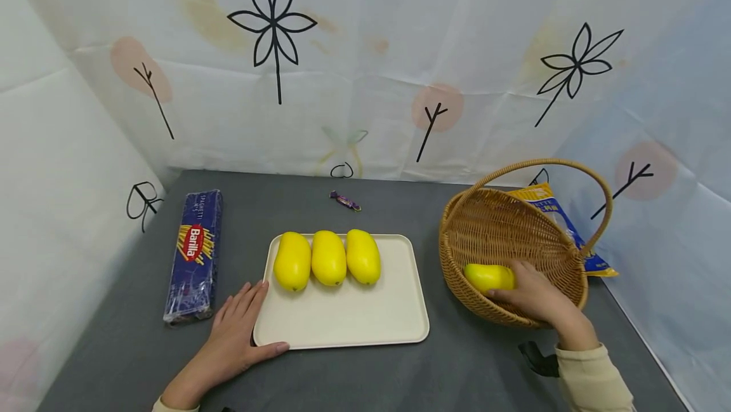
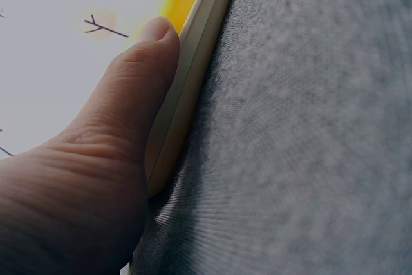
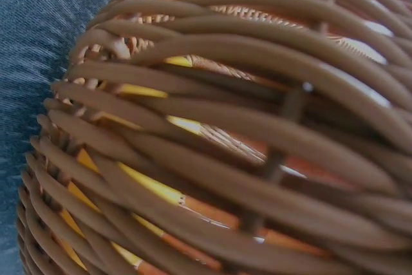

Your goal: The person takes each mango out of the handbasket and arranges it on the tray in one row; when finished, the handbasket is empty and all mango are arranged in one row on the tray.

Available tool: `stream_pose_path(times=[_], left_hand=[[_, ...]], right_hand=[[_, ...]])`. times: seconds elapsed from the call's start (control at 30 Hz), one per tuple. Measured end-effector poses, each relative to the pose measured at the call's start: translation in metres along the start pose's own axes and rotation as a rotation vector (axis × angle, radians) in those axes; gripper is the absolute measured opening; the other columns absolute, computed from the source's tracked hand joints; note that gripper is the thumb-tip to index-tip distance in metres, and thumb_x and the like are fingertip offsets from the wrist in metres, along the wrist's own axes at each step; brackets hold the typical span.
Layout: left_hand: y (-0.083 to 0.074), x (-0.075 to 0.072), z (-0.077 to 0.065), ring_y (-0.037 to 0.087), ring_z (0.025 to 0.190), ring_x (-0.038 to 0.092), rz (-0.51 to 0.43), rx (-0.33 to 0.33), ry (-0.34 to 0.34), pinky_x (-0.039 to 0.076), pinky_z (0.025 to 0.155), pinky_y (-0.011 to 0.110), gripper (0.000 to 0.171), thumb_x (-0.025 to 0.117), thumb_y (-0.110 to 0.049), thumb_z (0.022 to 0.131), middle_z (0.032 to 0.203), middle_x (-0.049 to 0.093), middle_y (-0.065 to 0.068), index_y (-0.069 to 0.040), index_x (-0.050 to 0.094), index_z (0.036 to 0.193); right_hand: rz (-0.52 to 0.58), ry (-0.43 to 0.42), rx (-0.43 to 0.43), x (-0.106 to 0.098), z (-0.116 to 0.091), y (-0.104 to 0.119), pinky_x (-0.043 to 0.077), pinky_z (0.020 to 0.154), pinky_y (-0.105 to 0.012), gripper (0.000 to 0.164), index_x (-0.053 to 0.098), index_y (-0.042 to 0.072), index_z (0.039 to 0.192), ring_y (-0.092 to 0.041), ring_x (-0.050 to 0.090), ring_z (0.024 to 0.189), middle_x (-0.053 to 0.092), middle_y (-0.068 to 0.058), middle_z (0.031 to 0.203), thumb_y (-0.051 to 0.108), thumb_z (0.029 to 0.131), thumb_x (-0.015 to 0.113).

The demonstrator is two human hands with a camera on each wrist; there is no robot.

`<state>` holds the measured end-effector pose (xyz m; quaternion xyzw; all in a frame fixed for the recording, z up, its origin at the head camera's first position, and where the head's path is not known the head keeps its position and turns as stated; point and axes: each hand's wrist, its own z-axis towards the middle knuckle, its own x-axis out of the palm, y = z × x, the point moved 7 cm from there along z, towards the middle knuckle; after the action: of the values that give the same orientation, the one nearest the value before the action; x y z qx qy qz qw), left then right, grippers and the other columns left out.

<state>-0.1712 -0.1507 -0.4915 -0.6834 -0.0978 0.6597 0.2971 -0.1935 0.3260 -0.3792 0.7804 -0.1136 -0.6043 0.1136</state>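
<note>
Three yellow mangoes, among them the middle mango (image 1: 329, 258), lie side by side along the back of a cream tray (image 1: 342, 323). My left hand (image 1: 237, 329) rests at the tray's left front corner, fingers spread and thumb along the front rim; the left wrist view shows the thumb (image 2: 138, 72) against the tray's edge. Inside a wicker basket (image 1: 508, 218) on the right, my right hand (image 1: 533, 291) grips another mango (image 1: 490, 277) by its right end. Some of its fingers are hidden behind the fruit. Basket weave (image 3: 225, 114) fills the right wrist view, with yellow showing through the gaps.
A blue spaghetti pack (image 1: 195, 256) lies left of the tray. Behind the tray is a small purple wrapped candy (image 1: 345, 201). A blue and yellow bag (image 1: 556, 209) sits behind the basket, whose tall handle (image 1: 542, 162) arches over it. Printed cloth walls surround the grey tabletop (image 1: 394, 380).
</note>
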Motion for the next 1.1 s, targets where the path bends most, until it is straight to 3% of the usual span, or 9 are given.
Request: stream_pose_path(times=[0.17,0.37,0.73,1.1], left_hand=[[0.0005,0.0003,0.0002,0.041,0.140,0.018,0.001,-0.003,0.000,0.010,0.110,0.062,0.115,0.066,-0.073,0.069,0.153,0.028,0.021,-0.009,0.021,0.153],[0.0006,0.0004,-0.0006,0.041,0.141,0.017,-0.005,-0.008,0.005,0.011,0.110,0.062,0.115,0.067,-0.072,0.069,0.153,0.028,0.020,-0.009,0.021,0.153],[0.0015,0.0018,-0.0006,0.042,0.141,0.015,-0.015,-0.025,0.022,0.009,0.110,0.063,0.116,0.067,-0.072,0.068,0.154,0.026,0.020,-0.009,0.020,0.153],[0.0006,0.0012,-0.0007,0.042,0.141,0.017,-0.010,-0.008,0.007,0.010,0.109,0.062,0.115,0.067,-0.072,0.069,0.153,0.027,0.020,-0.009,0.020,0.153]], right_hand=[[-0.005,0.019,-0.005,0.0038,0.0026,0.0006,0.046,0.076,-0.050,0.080,0.034,-0.009,0.140,-0.047,0.049,0.107,0.041,-0.037,0.133,0.036,0.085,0.070],[-0.023,0.023,0.007,0.0042,0.0031,-0.0002,0.043,0.078,-0.056,0.083,0.033,-0.009,0.141,-0.054,0.039,0.111,0.032,-0.039,0.135,0.035,0.083,0.071],[-0.018,-0.016,0.007,0.0041,0.0027,-0.0005,0.042,0.074,-0.051,0.072,0.041,-0.012,0.135,-0.048,0.040,0.102,0.034,-0.038,0.125,0.027,0.083,0.073],[-0.057,-0.025,-0.028,0.0035,0.0069,0.0012,0.041,0.076,-0.051,0.067,0.044,-0.016,0.126,-0.041,0.047,0.095,0.048,-0.035,0.117,0.023,0.081,0.075]])
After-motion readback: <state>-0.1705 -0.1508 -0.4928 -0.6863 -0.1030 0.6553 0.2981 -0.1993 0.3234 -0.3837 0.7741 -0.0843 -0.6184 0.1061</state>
